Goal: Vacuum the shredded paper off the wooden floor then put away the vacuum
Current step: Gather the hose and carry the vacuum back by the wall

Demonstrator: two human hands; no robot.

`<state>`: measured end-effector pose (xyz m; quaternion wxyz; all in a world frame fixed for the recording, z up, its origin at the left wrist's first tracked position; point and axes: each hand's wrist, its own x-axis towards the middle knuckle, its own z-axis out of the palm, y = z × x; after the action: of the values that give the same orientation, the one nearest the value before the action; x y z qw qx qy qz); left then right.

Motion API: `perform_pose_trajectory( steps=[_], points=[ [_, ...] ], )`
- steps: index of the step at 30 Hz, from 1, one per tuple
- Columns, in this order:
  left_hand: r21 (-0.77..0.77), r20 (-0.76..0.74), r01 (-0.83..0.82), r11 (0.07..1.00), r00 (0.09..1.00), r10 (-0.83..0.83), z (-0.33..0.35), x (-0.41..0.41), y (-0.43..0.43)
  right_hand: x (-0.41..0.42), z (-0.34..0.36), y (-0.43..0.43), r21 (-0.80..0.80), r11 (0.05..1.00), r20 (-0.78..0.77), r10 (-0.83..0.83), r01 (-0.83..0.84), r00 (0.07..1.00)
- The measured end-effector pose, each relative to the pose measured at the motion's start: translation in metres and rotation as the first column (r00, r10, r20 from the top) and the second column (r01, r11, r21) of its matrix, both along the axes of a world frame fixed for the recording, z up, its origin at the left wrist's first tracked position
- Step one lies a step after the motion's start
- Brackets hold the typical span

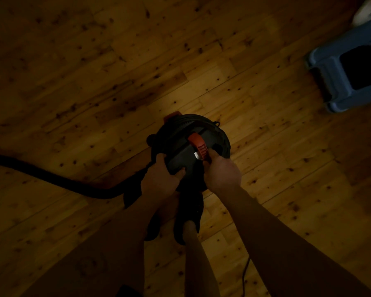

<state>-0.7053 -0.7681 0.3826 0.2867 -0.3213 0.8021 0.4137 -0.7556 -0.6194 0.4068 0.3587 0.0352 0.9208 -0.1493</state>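
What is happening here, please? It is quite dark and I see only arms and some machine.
A person stands over a black vacuum on the wooden floor and holds its top with both hands. The left hand grips the near edge, and the right hand grips beside the orange handle. The hose runs off to the left, and a blue stool stands at the right. No shredded paper shows on the floor in this dim light.
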Motion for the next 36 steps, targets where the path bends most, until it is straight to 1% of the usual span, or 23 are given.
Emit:
perform_pose_trajectory(
  steps=[5,9,14,17,21,23,25,27,30,34,36],
  points=[
    [-0.003,-0.030,0.019,1.000,0.999,-0.019,0.015,-0.006,-0.006,0.006,0.008,-0.010,-0.057,0.996,0.053,-0.068,0.071,0.996],
    [-0.027,-0.042,0.040,0.999,0.998,-0.041,0.037,-0.011,-0.013,0.007,0.031,-0.016,-0.085,0.991,0.057,-0.099,0.104,0.993],
    [-0.052,-0.004,0.094,0.994,0.996,-0.094,0.067,-0.021,-0.021,0.006,0.065,-0.019,-0.134,0.984,0.076,-0.110,0.120,0.991],
    [-0.045,-0.017,0.087,0.995,0.996,-0.088,0.100,-0.025,-0.022,0.003,0.094,-0.019,-0.160,0.978,0.069,-0.125,0.135,0.990],
    [-0.046,-0.033,0.031,0.998,0.999,-0.032,0.151,-0.023,-0.019,0.001,0.141,-0.025,-0.226,0.962,0.036,-0.150,0.154,0.988],
    [-0.035,-0.032,0.009,0.999,0.999,-0.010,0.173,-0.023,-0.017,0.000,0.165,-0.030,-0.274,0.943,0.014,-0.190,0.187,0.982],
    [-0.057,-0.049,0.031,0.998,0.998,-0.034,0.195,-0.024,-0.014,0.000,0.186,-0.035,-0.320,0.926,-0.021,-0.217,0.199,0.976],
    [-0.085,-0.092,0.045,0.995,0.994,-0.053,0.223,-0.028,-0.015,-0.003,0.215,-0.038,-0.344,0.922,-0.070,-0.215,0.179,0.974],
    [-0.089,-0.113,0.039,0.995,0.992,-0.049,0.265,-0.033,-0.019,-0.007,0.255,-0.039,-0.392,0.907,-0.112,-0.214,0.155,0.970],
    [-0.126,-0.191,-0.009,0.992,0.981,-0.015,0.319,-0.037,-0.028,-0.010,0.305,-0.037,-0.470,0.871,-0.155,-0.241,0.143,0.958],
    [-0.157,-0.227,-0.011,0.988,0.974,-0.025,0.344,-0.037,-0.032,-0.011,0.328,-0.036,-0.487,0.867,-0.194,-0.230,0.110,0.954]
  ],
)
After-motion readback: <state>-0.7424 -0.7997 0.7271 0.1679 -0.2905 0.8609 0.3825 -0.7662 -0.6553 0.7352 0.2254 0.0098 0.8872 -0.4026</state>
